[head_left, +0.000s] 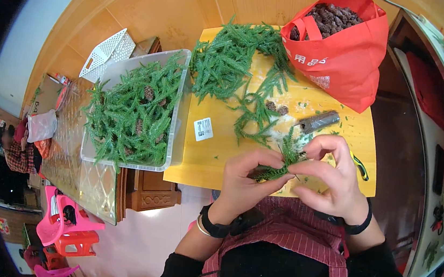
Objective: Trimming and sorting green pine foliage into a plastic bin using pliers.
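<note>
In front of my chest, above the near edge of the yellow board, both hands meet at a green artificial pine sprig (pixel 289 152). My left hand (pixel 250 180) grips its lower part between thumb and fingers. From the other side, my right hand (pixel 337 177) pinches the sprig near its middle, with a thin dark stem end showing by the fingertips. Something brownish shows behind the right fingers, too covered to make out. Just beyond lie two small pine cones (pixel 277 108) and a dark brown roll in clear wrap (pixel 319 121).
Loose pine sprigs (pixel 230 58) are heaped on the yellow board (pixel 198 160). A clear plastic bin (pixel 182 107) of sprigs and cones stands left. A red bag (pixel 343 70) of pine cones sits back right. Yellow-handled cutters (pixel 359 166) lie by my right wrist. Pink stools (pixel 62 219) stand lower left.
</note>
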### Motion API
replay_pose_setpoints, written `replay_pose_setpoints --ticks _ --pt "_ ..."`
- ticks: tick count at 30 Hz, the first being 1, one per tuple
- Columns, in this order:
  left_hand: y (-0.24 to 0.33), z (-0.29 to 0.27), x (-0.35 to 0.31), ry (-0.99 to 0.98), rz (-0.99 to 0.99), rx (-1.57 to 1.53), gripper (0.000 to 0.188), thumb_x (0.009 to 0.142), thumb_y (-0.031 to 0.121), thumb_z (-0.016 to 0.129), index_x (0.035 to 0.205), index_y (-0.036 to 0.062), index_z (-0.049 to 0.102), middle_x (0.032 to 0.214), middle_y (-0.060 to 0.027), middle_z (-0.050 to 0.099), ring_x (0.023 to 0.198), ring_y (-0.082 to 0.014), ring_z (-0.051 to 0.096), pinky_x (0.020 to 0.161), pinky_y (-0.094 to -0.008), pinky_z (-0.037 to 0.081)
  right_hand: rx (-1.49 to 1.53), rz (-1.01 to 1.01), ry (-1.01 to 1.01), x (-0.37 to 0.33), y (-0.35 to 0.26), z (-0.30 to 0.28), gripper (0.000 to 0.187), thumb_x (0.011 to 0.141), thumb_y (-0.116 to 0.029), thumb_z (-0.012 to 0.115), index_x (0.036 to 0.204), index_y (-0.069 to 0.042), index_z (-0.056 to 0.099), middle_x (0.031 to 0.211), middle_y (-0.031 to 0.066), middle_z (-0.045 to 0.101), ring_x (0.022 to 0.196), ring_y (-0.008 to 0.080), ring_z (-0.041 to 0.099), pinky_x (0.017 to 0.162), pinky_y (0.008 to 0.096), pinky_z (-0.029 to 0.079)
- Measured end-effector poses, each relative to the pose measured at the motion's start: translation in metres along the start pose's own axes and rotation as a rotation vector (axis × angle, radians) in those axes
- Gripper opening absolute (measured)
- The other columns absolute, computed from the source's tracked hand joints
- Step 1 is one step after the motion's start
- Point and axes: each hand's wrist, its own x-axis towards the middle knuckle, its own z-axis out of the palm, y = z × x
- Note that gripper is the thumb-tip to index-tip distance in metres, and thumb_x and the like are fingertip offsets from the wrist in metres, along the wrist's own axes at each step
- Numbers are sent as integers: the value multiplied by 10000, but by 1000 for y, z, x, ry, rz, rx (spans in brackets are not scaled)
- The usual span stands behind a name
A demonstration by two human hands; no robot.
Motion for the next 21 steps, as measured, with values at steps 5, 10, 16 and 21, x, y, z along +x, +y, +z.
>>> replay_pose_setpoints --ticks 5,10,16,21 --pt "7 0 1 -12 -32 -14 239 634 -51 723 802 5 563 889 -106 604 810 -154 585 713 -252 473 -152 -10 -57 6 1 -6 292 607 -49 627 898 -62 613 970 108 511 760 237 525 675 316 459" --pt "11 -2 3 -29 -48 -6 230 618 -46 732 780 6 578 857 -111 616 808 -166 596 710 -262 480 -52 41 -244 17 -1 -15 331 596 -42 644 926 -49 612 1071 120 511 936 268 508 787 345 419" --pt "15 -5 5 -60 25 57 225 602 -41 735 767 12 591 801 -100 624 767 -185 612 684 -272 486 103 -17 -365 31 8 -25 320 607 -115 723 901 -50 615 1072 111 526 971 272 506 827 351 405" --pt "19 -9 7 -104 -14 84 209 592 -24 746 740 22 606 784 -95 622 749 -177 613 667 -260 481 226 26 -407 34 14 -21 277 618 -140 729 857 -52 621 1042 95 545 947 259 522 823 357 401"
